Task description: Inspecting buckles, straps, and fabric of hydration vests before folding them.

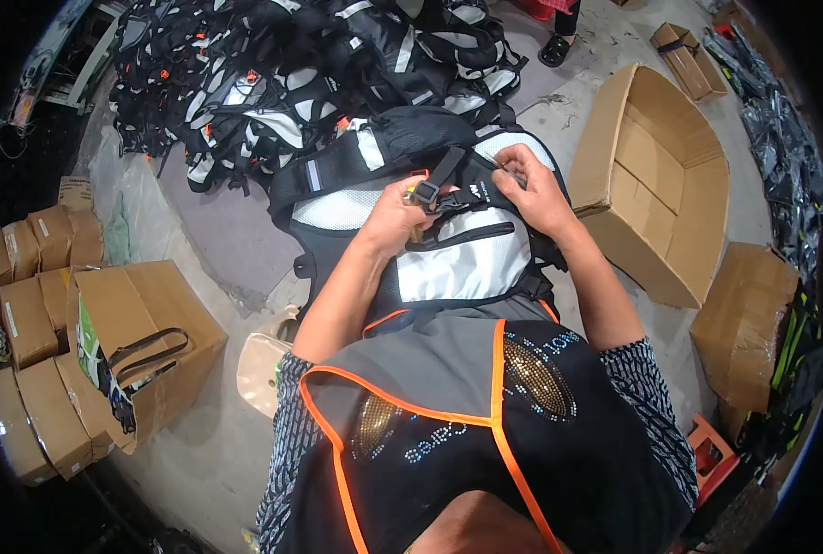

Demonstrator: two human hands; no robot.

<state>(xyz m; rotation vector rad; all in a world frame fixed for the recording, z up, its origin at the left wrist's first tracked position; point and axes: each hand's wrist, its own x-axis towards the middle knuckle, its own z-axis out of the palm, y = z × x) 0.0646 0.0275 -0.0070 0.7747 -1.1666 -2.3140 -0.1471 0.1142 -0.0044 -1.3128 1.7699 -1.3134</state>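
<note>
A black and light-grey backpack (pixel 467 263) lies across my lap, its mesh-padded shoulder straps (pixel 337 210) at the far side. My left hand (pixel 395 218) is closed around a black webbing strap with a plastic buckle (pixel 425 192). Something small in orange and yellow shows at those fingers, too small to name. To the right, my right hand (pixel 536 192) is above the bag's far right part, thumb and fingers pinched together. What they hold, if anything, is hidden. A dark zipper opening (pixel 467 234) crosses the light panel below the hands.
A big heap of similar backpacks (pixel 273 92) spreads over the floor ahead. An open carton (pixel 656 175) stands at right. Stacked boxes (pixel 42 319) and a carton with straps hanging out (pixel 157 332) are at left. A red stool (pixel 711 457) is at lower right; another person's shoe (pixel 555 50) shows beyond.
</note>
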